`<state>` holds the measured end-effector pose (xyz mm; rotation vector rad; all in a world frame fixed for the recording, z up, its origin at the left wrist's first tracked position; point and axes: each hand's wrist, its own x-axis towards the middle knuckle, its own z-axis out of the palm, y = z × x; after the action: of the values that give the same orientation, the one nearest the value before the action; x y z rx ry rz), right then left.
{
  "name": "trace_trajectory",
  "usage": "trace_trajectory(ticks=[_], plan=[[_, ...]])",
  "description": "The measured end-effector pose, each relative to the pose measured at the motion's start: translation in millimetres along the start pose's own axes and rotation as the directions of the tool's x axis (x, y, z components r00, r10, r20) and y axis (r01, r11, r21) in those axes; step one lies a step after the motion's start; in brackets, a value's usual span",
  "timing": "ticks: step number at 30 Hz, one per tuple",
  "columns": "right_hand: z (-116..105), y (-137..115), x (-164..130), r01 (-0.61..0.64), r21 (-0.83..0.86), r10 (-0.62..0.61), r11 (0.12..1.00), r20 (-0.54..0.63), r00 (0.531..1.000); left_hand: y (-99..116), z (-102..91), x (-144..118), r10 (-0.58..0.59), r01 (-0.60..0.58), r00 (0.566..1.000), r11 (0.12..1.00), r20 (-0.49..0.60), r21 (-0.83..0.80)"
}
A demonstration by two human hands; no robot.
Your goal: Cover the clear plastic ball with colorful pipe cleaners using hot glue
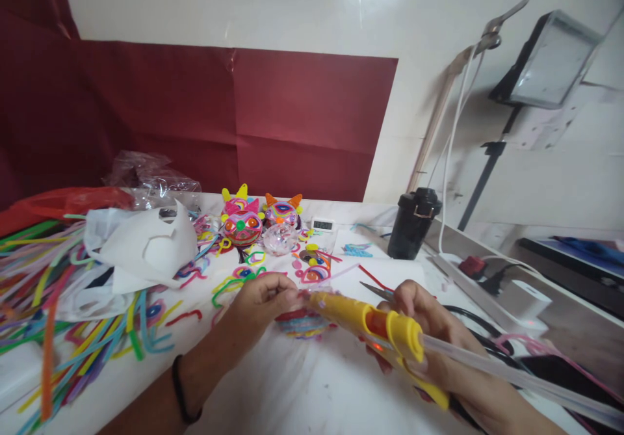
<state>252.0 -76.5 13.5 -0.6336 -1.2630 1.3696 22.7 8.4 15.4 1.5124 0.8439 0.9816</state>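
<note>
My right hand (429, 321) grips a yellow glue gun (375, 323) with a clear glue stick trailing from its back; the nozzle points left. My left hand (263, 302) pinches a small colourful pipe-cleaner piece (303, 323) right at the nozzle tip, just above the white table (302, 383). A black band circles my left wrist. Behind the hands stand two finished pipe-cleaner heads, one pink (241, 222) and one with orange ears (283, 211).
Loose coloured pipe cleaners (58, 318) pile up at the left beside white paper (141, 246) and plastic bags. Scissors (377, 290), a small digital clock (322, 224), a black cup (413, 222), cables and a white device (524, 298) sit to the right. A red backdrop covers the wall.
</note>
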Motion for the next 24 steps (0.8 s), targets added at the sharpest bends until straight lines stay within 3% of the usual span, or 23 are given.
trace_trajectory(ticks=[5, 9, 14, 18, 21, 24], plan=[[-18.0, -1.6, 2.1, -0.094, -0.007, 0.094, 0.996, 0.158, 0.983, -1.7, -0.7, 0.6, -0.009, 0.009, 1.0, 1.0, 0.002, -0.003], [-19.4, 0.0, 0.7, -0.025, -0.064, 0.032, 0.998, 0.113, 0.993, -4.0, -2.2, 1.1, -0.007, 0.007, 1.0, 1.0, -0.005, -0.009], [-19.0, 2.2, 0.7, -0.044, -0.045, 0.049, 0.998, 0.136, 0.989, -8.3, -4.6, 1.3, 0.011, -0.011, 1.0, 1.0, 0.009, 0.0], [-15.2, 0.6, 1.3, 0.03, -0.032, -0.028, 0.999, 0.039, 0.999, -10.3, -5.7, 1.9, -0.013, 0.013, 1.0, 0.999, -0.005, -0.043], [-7.2, -2.4, 0.4, -0.036, -0.03, 0.038, 0.999, 0.095, 0.995, -9.4, -5.4, 2.0, -0.026, 0.025, 1.0, 0.999, -0.018, -0.041], [2.5, -4.4, -2.2, 0.033, -0.062, -0.036, 0.998, -0.046, 0.998, -7.3, -4.4, 1.1, -0.041, 0.041, 0.999, 0.998, -0.019, -0.04]])
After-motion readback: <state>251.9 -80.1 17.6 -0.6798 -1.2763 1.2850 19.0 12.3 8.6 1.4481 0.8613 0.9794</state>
